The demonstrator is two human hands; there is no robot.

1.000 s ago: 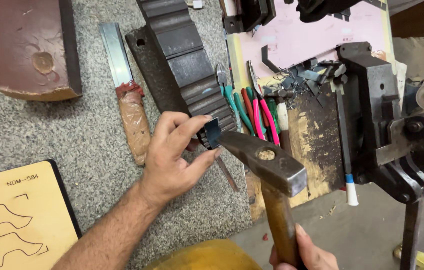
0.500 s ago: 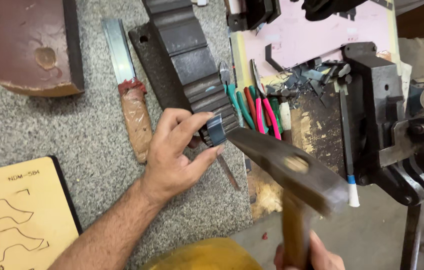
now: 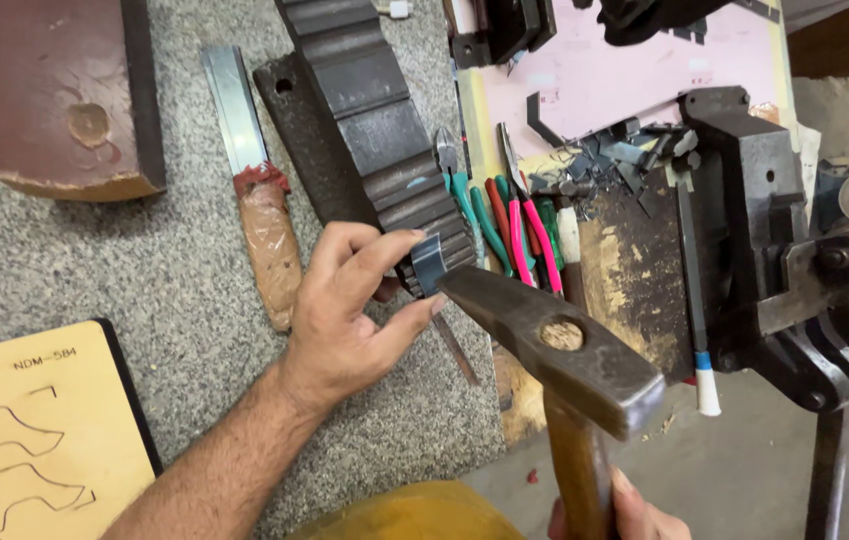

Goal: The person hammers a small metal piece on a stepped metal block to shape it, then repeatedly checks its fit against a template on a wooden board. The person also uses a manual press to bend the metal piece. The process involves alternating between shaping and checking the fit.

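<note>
The left hand [image 3: 345, 320] pinches a small curved strip of bluish steel [image 3: 429, 262] between forefinger and thumb, holding it against the end of a long, dark, stepped iron forming block [image 3: 370, 110] that lies on the speckled grey stone bench [image 3: 165, 300]. The right hand [image 3: 625, 515], only partly in view at the bottom edge, is closed around the wooden handle of a heavy steel-headed hammer [image 3: 555, 345], whose narrow peen touches or nearly touches the strip. The strip looks thin, stiff and springy, light in the fingers, probably sharp along its edges, so the grip by its flat sides, clear of the hammer's face, seems sound. Just beside it lie several green- and pink-handled pliers [image 3: 505, 215]; a tape-wrapped flat blade [image 3: 255, 190] rests to the left.
</note>
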